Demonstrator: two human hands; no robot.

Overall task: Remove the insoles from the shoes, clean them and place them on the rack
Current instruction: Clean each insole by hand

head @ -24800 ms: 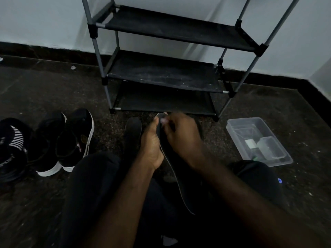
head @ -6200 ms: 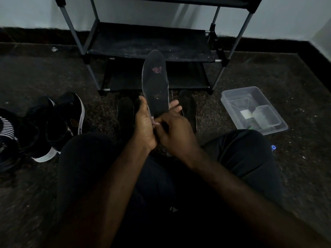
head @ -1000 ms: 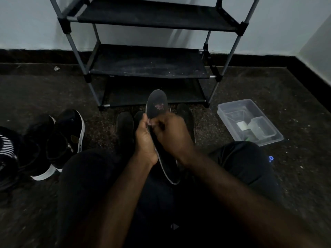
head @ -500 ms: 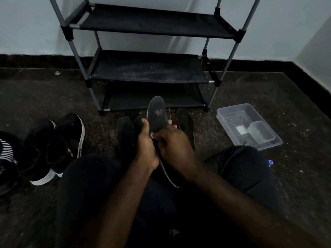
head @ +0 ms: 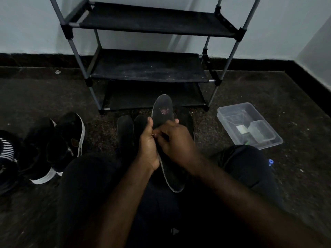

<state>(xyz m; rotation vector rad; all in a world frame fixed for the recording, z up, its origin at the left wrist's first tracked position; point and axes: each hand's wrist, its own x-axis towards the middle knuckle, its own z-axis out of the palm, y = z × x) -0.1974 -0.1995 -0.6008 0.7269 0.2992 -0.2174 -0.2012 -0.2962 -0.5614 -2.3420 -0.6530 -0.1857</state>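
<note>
Here we hold a dark insole (head: 163, 111) upright over our lap, its rounded toe pointing at the rack (head: 148, 72). The insole is a long flat oval with a thin pale edge and a small worn, reddish patch near the toe. Our left hand (head: 147, 145) is wrapped around its left edge, thumb up along the side. Our right hand (head: 174, 140) lies across the middle of the insole with the fingers curled in toward the left hand; whether they pinch something small there we cannot tell.

On the speckled stone floor just behind the hands lie more dark insoles (head: 124, 129), flat and matte. The rack has grey metal tubes and black fabric shelves, the middle one dusty. To the left stands a pair of black shoes (head: 59, 145) with white soles. To the right sits a clear plastic tub (head: 250, 108), rectangular, with smaller clear boxes inside.
</note>
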